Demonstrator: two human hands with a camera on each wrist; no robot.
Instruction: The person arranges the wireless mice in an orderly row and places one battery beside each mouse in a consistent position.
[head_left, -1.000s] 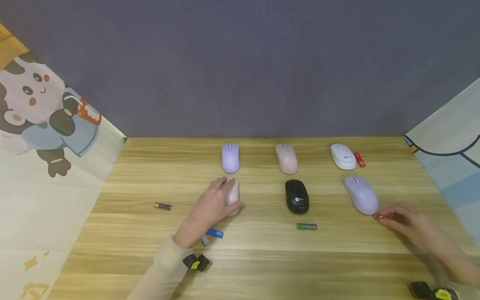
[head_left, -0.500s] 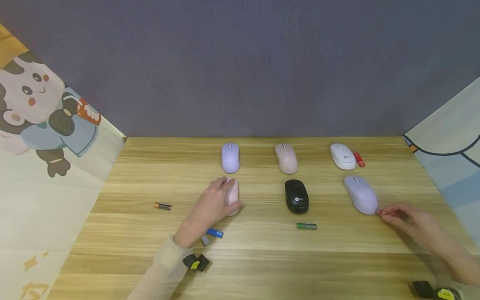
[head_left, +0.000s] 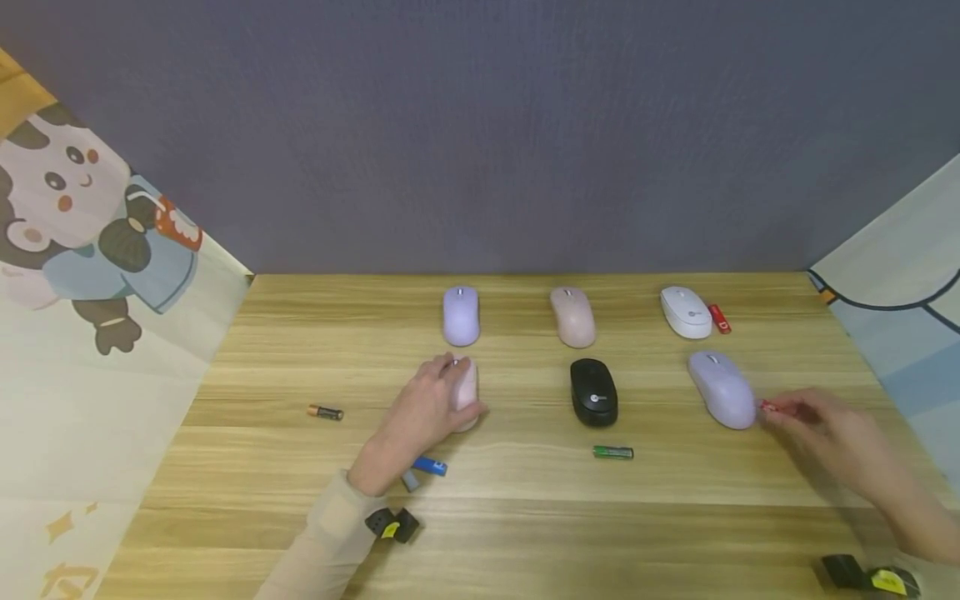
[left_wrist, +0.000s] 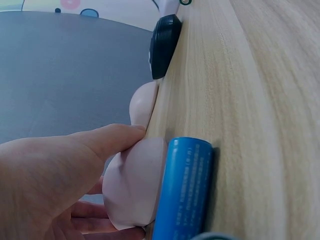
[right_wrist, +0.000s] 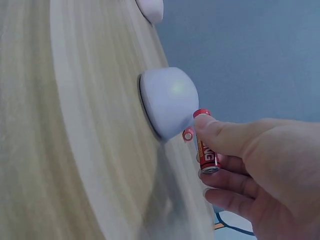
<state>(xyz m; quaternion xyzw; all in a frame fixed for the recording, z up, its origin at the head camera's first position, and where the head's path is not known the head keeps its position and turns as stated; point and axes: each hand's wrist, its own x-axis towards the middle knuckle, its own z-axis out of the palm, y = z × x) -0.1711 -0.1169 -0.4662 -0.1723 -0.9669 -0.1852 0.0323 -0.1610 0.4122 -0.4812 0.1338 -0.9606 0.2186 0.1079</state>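
My left hand (head_left: 423, 408) grips a pale pink computer mouse (head_left: 466, 392) on the wooden table, thumb on one side and fingers on the other. In the left wrist view a blue battery (left_wrist: 184, 187) lies close beside that mouse. Over at the right, my right hand (head_left: 836, 442) pinches a red battery (right_wrist: 207, 152) between thumb and fingers. It is held above the tabletop, close to the rear end of a lavender mouse (head_left: 723, 392). Behind that mouse, a second red battery (head_left: 719, 319) lies against a white mouse (head_left: 686, 313).
A black mouse (head_left: 593, 393) sits mid-table with a green battery (head_left: 613, 452) in front. Another lavender mouse (head_left: 461, 317) and a beige-pink mouse (head_left: 573, 317) stand at the back. A black-and-copper battery (head_left: 326, 412) lies left; a small grey piece (head_left: 410, 481) lies by my left wrist.
My right hand has risen slightly toward the back of the table, and the red battery has moved with it and turned in the fingers. My left hand and the pink mouse stay put.
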